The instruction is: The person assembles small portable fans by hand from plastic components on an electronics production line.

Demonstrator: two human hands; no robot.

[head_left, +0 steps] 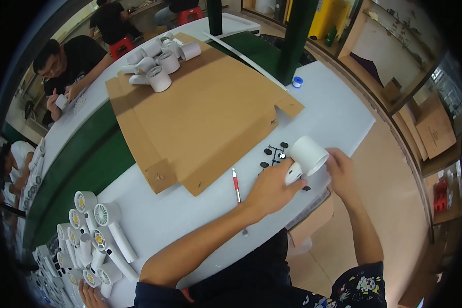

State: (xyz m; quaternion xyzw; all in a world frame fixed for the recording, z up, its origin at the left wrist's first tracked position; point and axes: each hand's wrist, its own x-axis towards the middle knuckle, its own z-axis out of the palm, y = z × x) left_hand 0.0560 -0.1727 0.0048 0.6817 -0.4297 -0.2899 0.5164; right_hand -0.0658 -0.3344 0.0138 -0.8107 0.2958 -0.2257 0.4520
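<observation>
My left hand (273,187) grips the handle of a white hand-held fan body (307,155) over the white table (339,115). My right hand (341,172) touches the round head of the same fan from the right side. Small black parts (273,152) on a sprue lie on the table just left of the fan. A red-handled screwdriver (236,188) lies left of my left hand.
A flattened cardboard sheet (200,113) covers the table's middle, with several white fans (159,59) piled at its far end. More white fans (95,236) lie at the near left. A roll of white tape (297,81) sits far right. People (69,66) work at the far left.
</observation>
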